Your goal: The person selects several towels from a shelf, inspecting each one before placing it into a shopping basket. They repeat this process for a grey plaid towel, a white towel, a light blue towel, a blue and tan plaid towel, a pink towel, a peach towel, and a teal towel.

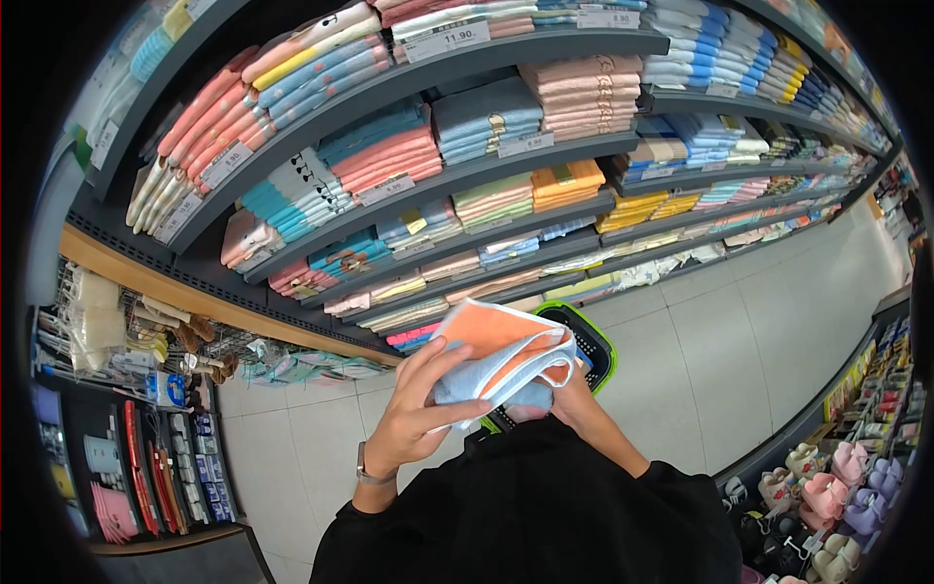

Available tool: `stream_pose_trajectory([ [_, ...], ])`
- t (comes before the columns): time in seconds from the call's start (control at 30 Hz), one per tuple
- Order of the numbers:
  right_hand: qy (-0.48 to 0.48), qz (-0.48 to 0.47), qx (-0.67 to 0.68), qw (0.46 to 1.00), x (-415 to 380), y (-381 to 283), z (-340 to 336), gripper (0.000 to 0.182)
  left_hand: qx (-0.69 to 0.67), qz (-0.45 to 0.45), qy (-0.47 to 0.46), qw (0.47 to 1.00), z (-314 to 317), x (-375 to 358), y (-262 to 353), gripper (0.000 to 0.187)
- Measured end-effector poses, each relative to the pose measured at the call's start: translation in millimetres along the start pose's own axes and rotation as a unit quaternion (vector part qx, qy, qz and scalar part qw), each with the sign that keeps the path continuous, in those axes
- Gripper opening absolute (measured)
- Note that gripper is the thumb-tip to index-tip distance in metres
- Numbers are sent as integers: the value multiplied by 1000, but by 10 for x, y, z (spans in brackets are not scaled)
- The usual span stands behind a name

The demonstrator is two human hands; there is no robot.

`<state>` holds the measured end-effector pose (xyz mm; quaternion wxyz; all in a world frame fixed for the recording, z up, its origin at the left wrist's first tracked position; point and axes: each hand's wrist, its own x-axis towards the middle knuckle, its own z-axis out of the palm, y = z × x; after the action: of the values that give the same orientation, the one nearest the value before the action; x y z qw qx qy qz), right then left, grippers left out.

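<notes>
A folded towel (516,336), orange on one face and light blue on the other with white edging, is held up in front of my body. My left hand (413,404) grips its left side, thumb across the blue layer and fingers along the back. At the towel's right end, my right hand (574,389) holds it from behind and below, its fingers hidden by the cloth. Beneath the towel and the right forearm is a black shopping basket with a bright green rim (607,352). Something pinkish and blue shows partly in the basket.
Ahead, curved-looking shelves (584,146) carry stacks of folded towels (584,92) with price labels. Slippers (827,496) hang on a rack at lower right. Hanging goods (97,326) and a small shelf unit (146,477) stand at left. Tiled floor (720,321) runs between.
</notes>
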<state>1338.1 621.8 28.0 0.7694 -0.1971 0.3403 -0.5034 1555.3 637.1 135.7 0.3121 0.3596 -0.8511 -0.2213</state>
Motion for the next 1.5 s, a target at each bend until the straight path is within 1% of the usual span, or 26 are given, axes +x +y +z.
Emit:
stream_pose_trajectory([
  [0.07,16,-4,-14,1000,-22,-9,-1,48,59,5,59,997,31,15,24,43],
  [0.1,-5,2,-30,1000,-28,-25,-20,47,58,6,59,997,38,23,16,43],
  [0.17,-25,9,-46,999,-52,-56,-10,46,113,-44,85,989,43,61,-21,48],
  [0.2,-26,9,-44,999,-74,-79,27,46,160,-48,86,982,22,102,-43,50],
  [0.3,-35,12,-53,998,-92,-70,58,47,170,-87,123,974,51,170,-148,50],
  [0.47,-45,20,-79,996,-138,-77,62,48,144,-102,89,980,-29,251,-63,51],
  [0.53,-57,18,-115,992,-140,-50,25,49,151,-80,34,985,-72,303,-19,53],
  [0.57,-57,19,-115,992,-142,-42,25,49,151,-80,34,985,-78,336,-7,53],
  [0.67,-76,13,-136,988,-147,-37,52,49,178,-54,-3,982,-61,365,-12,45],
  [0.73,-76,61,-82,992,-167,-78,89,50,154,-17,-65,986,-10,325,-95,35],
  [0.87,-68,88,-45,993,-139,-75,4,54,133,3,-20,991,-26,307,-187,26],
  [0.93,-81,138,7,987,-114,-115,26,57,53,-100,30,993,-1,290,-309,28],
  [0.97,-84,140,6,987,-90,-75,-15,57,55,-103,32,993,11,266,-343,28],
  [1.03,-127,159,77,976,-5,18,-140,58,-116,-254,112,954,52,244,-450,36],
  [1.07,-127,158,78,976,-11,16,-157,58,-201,-247,101,942,64,142,-614,52],
  [1.1,-104,161,124,974,-18,16,-173,58,-200,-246,100,943,132,16,-696,52],
  [1.13,-82,163,169,969,-17,11,-186,58,-295,-256,97,916,155,-40,-677,55],
  [1.17,-84,163,169,969,-16,5,-190,58,-386,-263,95,879,192,-139,-660,59],
  [1.2,-66,143,175,972,-13,-2,-184,58,-396,-297,85,865,331,-391,-772,59],
  [1.23,-48,124,180,975,-8,-6,-175,58,-394,-299,89,865,389,-449,-698,59],
  [1.3,-51,123,147,980,3,-3,-169,57,-483,-326,89,808,561,-456,-546,48],
  [1.33,-51,116,116,985,3,0,-160,56,-482,-328,95,807,589,-468,-539,48],
  [1.37,-53,121,113,985,6,-13,-142,56,-466,-354,116,803,612,-459,-537,40],
  [1.4,-63,101,31,992,16,-36,-121,54,-449,-379,138,797,629,-447,-538,33],
  [1.43,-72,80,-50,993,25,-45,-107,51,-448,-380,144,796,635,-438,-539,33],
  [1.5,-69,63,-74,993,48,-19,-68,49,-355,-399,231,813,628,-392,-531,23],
])
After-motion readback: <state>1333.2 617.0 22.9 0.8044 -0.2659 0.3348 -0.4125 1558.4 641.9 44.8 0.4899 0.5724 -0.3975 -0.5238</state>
